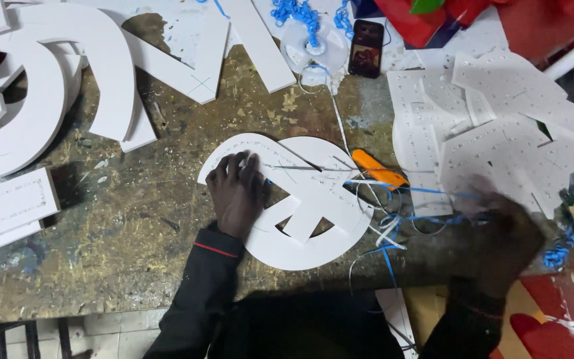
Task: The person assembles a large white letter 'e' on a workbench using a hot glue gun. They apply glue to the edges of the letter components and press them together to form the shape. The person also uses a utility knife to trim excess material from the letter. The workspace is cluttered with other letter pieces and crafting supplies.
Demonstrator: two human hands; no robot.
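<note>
A white foam-board cut-out (313, 199), round with a slanted bar across it, lies flat on the worn workbench (134, 233). My left hand (237, 189) presses down on its left side, fingers spread on the board. My right hand (503, 226) is blurred at the right, over loose blue and white wires (393, 229); I cannot tell whether it grips them. An orange utility knife (379, 169) lies just right of the cut-out, touching the wires.
Large white foam letters (54, 86) cover the bench's left and back. A heap of white perforated pieces (499, 126) sits at the right. A dark phone (366, 48), a clear wire spool (313, 50) and red material (539, 26) lie at the back.
</note>
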